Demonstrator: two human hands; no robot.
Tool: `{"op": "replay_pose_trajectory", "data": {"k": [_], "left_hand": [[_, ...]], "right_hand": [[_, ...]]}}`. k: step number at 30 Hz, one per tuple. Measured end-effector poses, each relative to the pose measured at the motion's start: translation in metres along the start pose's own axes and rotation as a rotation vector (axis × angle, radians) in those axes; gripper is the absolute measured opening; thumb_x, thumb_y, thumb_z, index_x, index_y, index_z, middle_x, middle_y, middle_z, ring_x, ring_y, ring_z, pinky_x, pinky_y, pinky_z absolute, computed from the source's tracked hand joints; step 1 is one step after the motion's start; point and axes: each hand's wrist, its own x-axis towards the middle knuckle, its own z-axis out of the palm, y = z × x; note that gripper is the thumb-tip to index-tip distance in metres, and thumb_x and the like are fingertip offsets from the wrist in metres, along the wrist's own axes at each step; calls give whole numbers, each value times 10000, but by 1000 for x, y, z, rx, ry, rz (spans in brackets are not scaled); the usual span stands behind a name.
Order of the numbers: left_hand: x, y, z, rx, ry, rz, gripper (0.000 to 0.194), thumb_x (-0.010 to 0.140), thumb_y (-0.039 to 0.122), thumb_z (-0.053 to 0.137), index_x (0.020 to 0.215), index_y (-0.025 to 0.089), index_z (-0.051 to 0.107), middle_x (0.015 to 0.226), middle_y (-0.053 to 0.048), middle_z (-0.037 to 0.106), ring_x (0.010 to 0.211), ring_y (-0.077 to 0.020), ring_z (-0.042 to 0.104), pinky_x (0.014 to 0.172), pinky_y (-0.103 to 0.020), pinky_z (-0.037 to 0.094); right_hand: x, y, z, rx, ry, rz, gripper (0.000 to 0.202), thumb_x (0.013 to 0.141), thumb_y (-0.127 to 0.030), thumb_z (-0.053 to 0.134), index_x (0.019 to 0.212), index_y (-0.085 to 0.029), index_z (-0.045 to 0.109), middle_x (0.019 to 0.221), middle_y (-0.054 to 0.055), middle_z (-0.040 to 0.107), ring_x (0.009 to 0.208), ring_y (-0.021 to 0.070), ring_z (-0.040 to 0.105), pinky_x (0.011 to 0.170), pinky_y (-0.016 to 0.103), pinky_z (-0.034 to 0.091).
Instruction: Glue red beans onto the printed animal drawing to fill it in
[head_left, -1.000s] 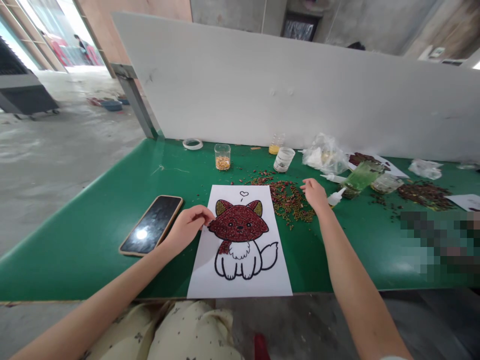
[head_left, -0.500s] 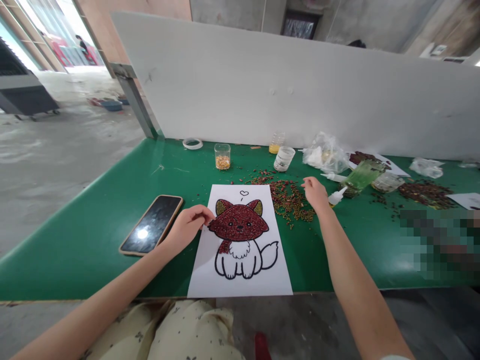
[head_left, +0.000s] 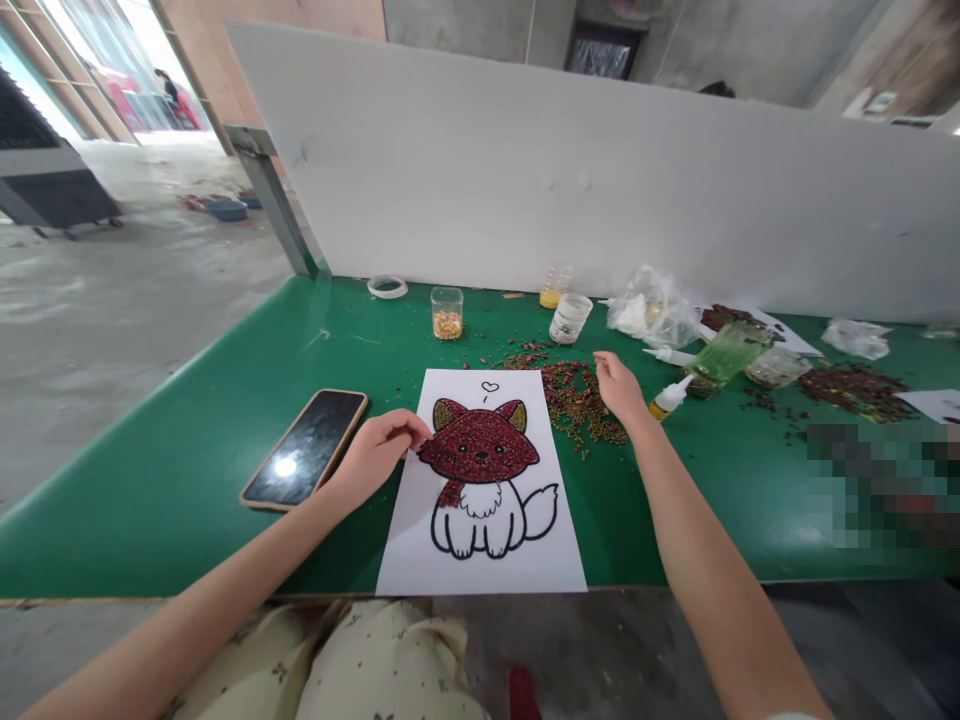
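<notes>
A white sheet point(head_left: 405, 550) with a cat-like drawing lies on the green table. Dark red grains cover the drawing's head point(head_left: 480, 452) and a patch below it; the ears are greenish, while body and tail are bare outline. My left hand point(head_left: 391, 448) is at the sheet's left edge, its fingers pinched together beside the head; anything between them is too small to tell. Over the right edge of the loose pile of red and green grains point(head_left: 574, 395) is my right hand point(head_left: 618, 386), fingers drawn together, their tips partly hidden. A glue bottle point(head_left: 670, 397) lies just right of it.
A phone point(head_left: 306, 450) lies left of the sheet. Behind stand a cup of yellow kernels point(head_left: 448, 315) and a clear cup point(head_left: 570, 320). Plastic bags point(head_left: 651, 308), a green container point(head_left: 727, 355) and a darker grain pile point(head_left: 855, 390) are to the right. A white panel point(head_left: 570, 180) borders the back.
My right hand has moved slightly left, toward the grain pile, uncovering more of the glue bottle. My left hand stays beside the drawing's head.
</notes>
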Motion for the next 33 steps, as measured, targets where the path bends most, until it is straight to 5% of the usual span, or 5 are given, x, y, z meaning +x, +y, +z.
{"op": "replay_pose_trajectory", "data": {"k": [5, 14, 18, 23, 33], "left_hand": [[1, -1, 0, -3, 1, 20, 228, 612, 141, 389, 687, 155, 604, 601, 5, 544, 581, -122, 485, 531, -234, 368], [-1, 1, -4, 45, -10, 62, 240, 656, 119, 367, 706, 160, 598, 643, -9, 562, 624, -140, 522, 585, -259, 421], [-3, -2, -1, 305, 47, 141, 302, 769, 137, 355, 917, 172, 616, 923, -57, 642, 916, -201, 546, 838, -350, 437], [-7, -16, 7, 608, 21, 143, 451, 932, 329, 284, 1343, 174, 386, 1311, -84, 518, 1295, -258, 308, 1060, -469, 249], [-5, -26, 7, 707, -35, 71, 519, 937, 445, 261, 1374, 182, 359, 1365, -86, 476, 1338, -290, 259, 1066, -491, 224]], "right_hand": [[-7, -11, 2, -32, 10, -134, 340, 866, -191, 347, 1049, -208, 632, 1051, 64, 675, 981, 219, 594, 858, 350, 450], [-4, -45, 6, -156, 32, -343, 397, 825, -118, 374, 1128, -179, 624, 1169, 92, 620, 1090, 258, 513, 927, 403, 396], [1, -56, 19, -219, -74, -416, 416, 800, -62, 385, 1057, -211, 676, 1157, 56, 645, 1105, 230, 524, 996, 399, 332], [-8, -54, 26, -266, -92, -396, 405, 839, -97, 366, 1110, -183, 655, 1175, 78, 640, 1091, 243, 541, 1004, 433, 309], [-38, -63, 23, -265, -3, -323, 357, 877, -177, 360, 1143, -172, 598, 1198, 114, 610, 1087, 268, 517, 902, 399, 388]]}}
